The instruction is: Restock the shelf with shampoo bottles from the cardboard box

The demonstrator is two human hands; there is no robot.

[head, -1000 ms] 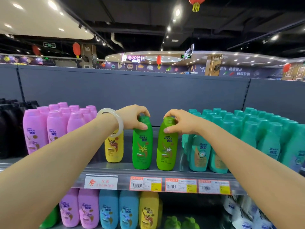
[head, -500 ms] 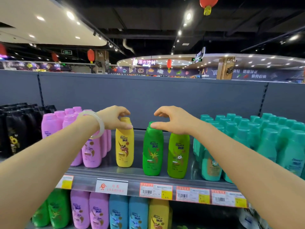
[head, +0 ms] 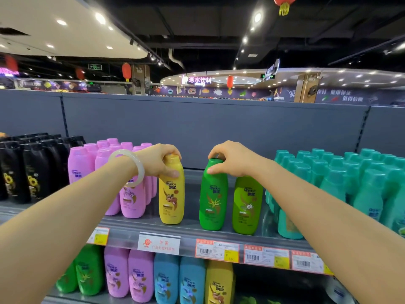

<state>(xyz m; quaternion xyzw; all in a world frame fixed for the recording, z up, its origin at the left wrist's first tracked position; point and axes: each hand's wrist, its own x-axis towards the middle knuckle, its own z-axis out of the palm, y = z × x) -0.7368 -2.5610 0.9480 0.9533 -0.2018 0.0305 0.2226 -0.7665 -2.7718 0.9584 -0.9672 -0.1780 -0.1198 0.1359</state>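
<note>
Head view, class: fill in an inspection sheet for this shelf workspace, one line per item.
Surface: grey top shelf, price tags along its front edge.
Job's things: yellow bottle, dark green bottle and lime green bottle stand upright at the front; cardboard box not seen.
Clutter: nothing seen.
Grip: left hand holds the yellow bottle's cap; right hand holds the dark green bottle's cap.
Cables: nothing seen.
Surroundings: pink bottles and black bottles to the left, teal bottles to the right, lower shelf stocked, red lanterns overhead.
</note>
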